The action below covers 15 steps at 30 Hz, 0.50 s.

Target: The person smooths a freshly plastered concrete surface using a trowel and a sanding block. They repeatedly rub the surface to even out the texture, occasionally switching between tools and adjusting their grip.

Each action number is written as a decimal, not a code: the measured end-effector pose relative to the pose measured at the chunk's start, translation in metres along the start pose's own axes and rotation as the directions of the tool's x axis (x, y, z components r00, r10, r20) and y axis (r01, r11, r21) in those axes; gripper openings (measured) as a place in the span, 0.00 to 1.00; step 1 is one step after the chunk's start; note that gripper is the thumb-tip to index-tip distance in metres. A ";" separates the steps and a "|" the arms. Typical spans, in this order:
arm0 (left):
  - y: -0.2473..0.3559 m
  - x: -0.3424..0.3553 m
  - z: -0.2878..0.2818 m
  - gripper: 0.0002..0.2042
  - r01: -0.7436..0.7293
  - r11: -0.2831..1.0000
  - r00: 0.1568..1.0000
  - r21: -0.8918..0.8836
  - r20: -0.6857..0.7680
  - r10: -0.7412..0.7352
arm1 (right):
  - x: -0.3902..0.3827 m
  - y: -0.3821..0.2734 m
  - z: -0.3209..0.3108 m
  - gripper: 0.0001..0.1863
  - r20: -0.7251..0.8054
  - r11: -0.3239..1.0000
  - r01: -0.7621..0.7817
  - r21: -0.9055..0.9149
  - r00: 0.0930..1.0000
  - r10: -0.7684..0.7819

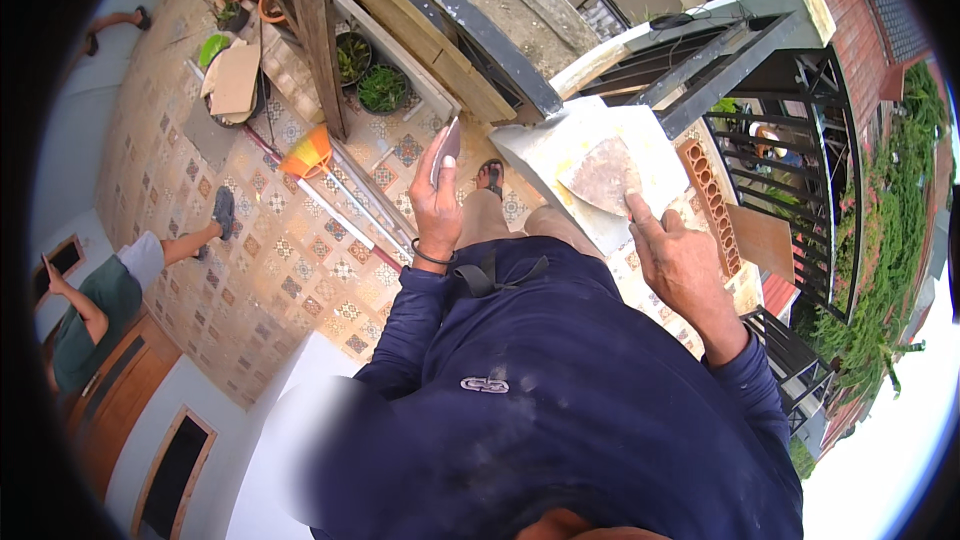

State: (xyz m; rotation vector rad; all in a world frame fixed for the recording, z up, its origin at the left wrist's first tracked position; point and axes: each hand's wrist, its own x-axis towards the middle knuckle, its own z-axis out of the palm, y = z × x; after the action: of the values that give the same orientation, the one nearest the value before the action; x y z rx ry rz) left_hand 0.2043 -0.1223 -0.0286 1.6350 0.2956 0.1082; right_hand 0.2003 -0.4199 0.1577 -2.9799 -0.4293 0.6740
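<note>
My right hand [680, 255] is closed on a broad, flat putty scraper [598, 176]. Its stained greyish blade lies over the pale top of a white pillar [655, 140], which has yellowish smears; whether blade and pillar touch, I cannot tell. To the left, my left hand [436, 202] is raised and closed on a thin, flat brownish plate [447, 150], seen nearly edge-on, with the thumb across its face. That plate may be a second scraper, but its kind is not clear.
Black metal railings [780, 200] and a terracotta vent block [708, 202] stand right of the pillar. Wooden posts [312, 30], potted plants [383, 88], an orange broom [308, 152] and long poles lie left on patterned tiles [290, 280]. Another person [105, 315] is at the far left.
</note>
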 end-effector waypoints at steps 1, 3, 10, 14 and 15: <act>-0.001 0.001 -0.001 0.21 0.054 0.998 0.997 0.012 -0.052 -0.053 | 0.000 -0.001 0.005 0.28 -0.014 1.000 0.008 -0.010 1.000 -0.008; -0.003 0.004 -0.001 0.21 -0.014 1.000 0.999 -0.006 -0.038 0.014 | 0.001 -0.001 0.013 0.28 -0.135 0.995 0.094 -0.014 0.986 -0.096; -0.011 -0.003 0.005 0.23 -0.046 0.998 0.998 0.046 -0.030 0.047 | -0.007 -0.005 0.014 0.30 -0.110 0.991 0.127 -0.032 0.985 -0.130; -0.011 -0.009 0.008 0.23 0.014 1.000 0.999 0.016 -0.029 -0.013 | -0.006 -0.010 0.015 0.30 -0.118 0.989 0.129 -0.067 0.984 -0.136; -0.011 -0.010 0.009 0.23 0.018 1.000 1.000 0.019 -0.003 -0.018 | -0.006 -0.010 0.016 0.30 -0.186 0.985 0.161 -0.067 0.968 -0.171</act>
State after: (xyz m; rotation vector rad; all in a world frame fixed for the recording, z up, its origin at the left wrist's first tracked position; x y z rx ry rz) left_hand 0.1958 -0.1325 -0.0390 1.6507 0.3140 0.0946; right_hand 0.1861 -0.4123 0.1466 -2.9736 -0.6817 0.3625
